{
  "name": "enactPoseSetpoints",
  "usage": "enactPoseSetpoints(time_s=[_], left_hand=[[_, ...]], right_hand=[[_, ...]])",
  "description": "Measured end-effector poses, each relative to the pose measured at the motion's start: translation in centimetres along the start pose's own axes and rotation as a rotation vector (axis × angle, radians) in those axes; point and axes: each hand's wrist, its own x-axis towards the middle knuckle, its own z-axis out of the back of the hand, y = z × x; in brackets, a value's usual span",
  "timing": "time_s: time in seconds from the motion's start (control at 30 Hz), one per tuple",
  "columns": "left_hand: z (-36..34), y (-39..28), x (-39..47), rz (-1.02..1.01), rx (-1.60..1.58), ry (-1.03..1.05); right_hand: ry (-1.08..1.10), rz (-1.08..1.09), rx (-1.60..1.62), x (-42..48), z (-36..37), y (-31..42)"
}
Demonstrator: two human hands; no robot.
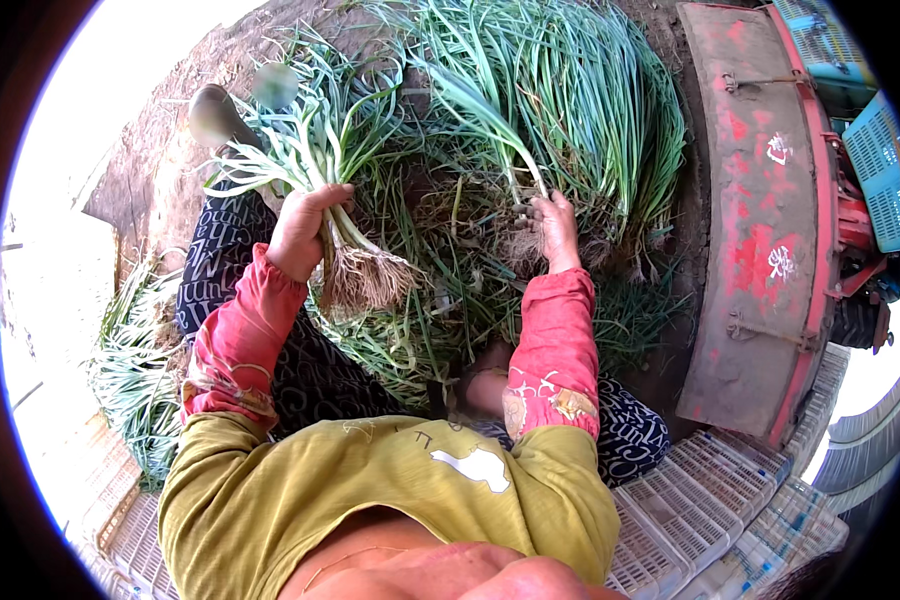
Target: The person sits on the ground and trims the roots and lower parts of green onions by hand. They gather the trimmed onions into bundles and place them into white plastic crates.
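Note:
My left hand (304, 225) is closed around a bunch of green leafy stalks (326, 154), probably garlic or a similar allium, whose pale roots hang to the right below my fist. Farther right, my right hand (551, 221) grips the lower stems of a few thin stalks (521, 150) near their roots. Behind that hand lies a large heap of long green plants (607, 97) with roots towards me. Loose leaves and roots (435, 300) cover the ground between my legs.
A worn red metal panel (757, 225), part of a machine or vehicle, stands at the right, with blue plastic crates (877, 172) beyond it. White plastic crates (690, 510) are behind me at the lower right. More plants (139, 375) lie at the left beside my leg.

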Motion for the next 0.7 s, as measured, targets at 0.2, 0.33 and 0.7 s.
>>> enactPoseSetpoints(time_s=[0.2, 0.33, 0.7], left_hand=[[0.0, 1.4, 0.5, 0.024, -0.013, 0.040], [0.1, 3.4, 0.2, 0.007, 0.032, 0.054], [0.2, 4.0, -1.0, 0.248, -0.110, 0.411]], right_hand=[[0.055, -0.153, 0.217, -2.5, 0.3, -2.9], [-0.051, 0.127, 0.032, -8.0, -5.4, -3.3], [0.057, 0.942, -0.893, -17.6, -9.8, -5.1]])
